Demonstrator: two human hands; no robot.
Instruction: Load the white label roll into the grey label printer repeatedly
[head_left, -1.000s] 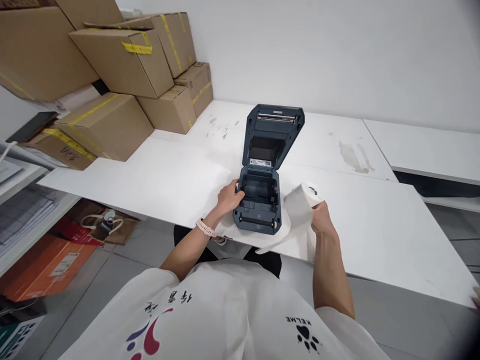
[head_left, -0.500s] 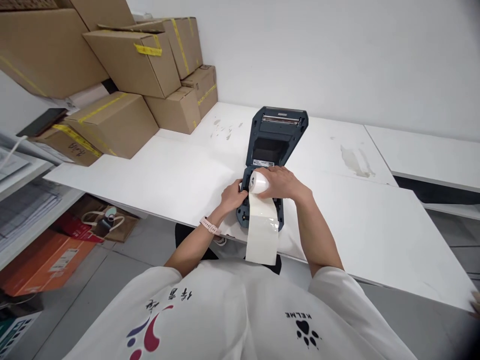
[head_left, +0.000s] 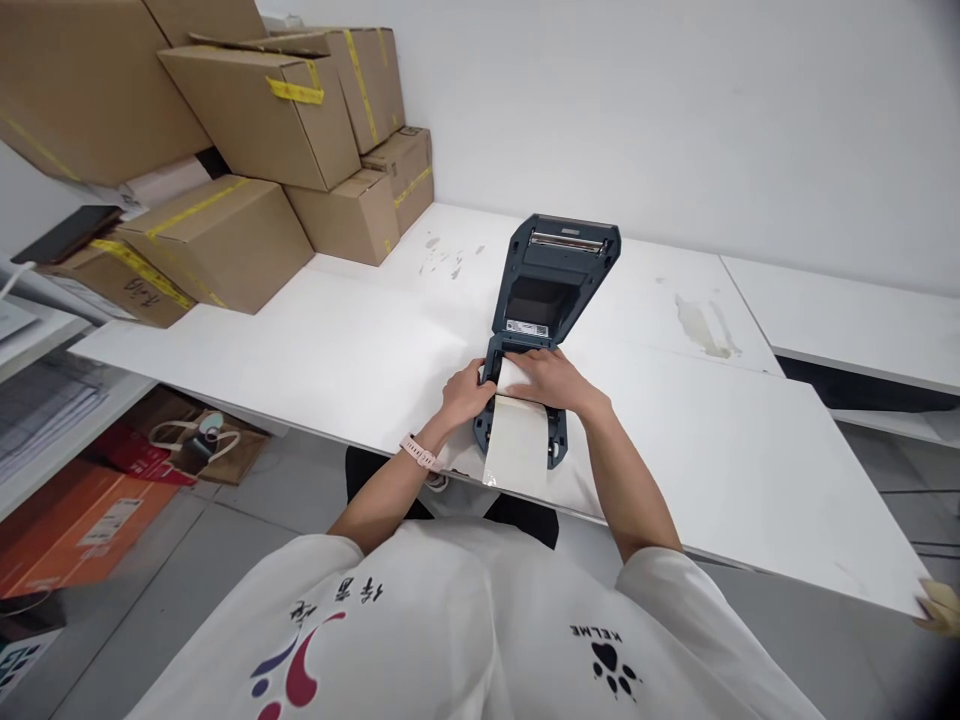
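Gripping the printer (head_left: 562, 264) at its left rim, your left hand (head_left: 466, 393) had closed fingers; your right hand (head_left: 555, 380) clasped the paper roll (head_left: 512, 376) inside the printer. The roll seemed light and smooth, best held round its body, its strip (head_left: 519, 438) limp over the printer's front.

Paper roll (head_left: 513, 377) now down (inside printer (head_left: 556, 264))

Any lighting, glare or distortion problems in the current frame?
Head view: bright, mostly even light, faint shadow on the white table beside the left hand; head view: glint on the metal bar in the open printer lid; head view: darkened right corners, cardboard boxes looking stretched toward the left edge.
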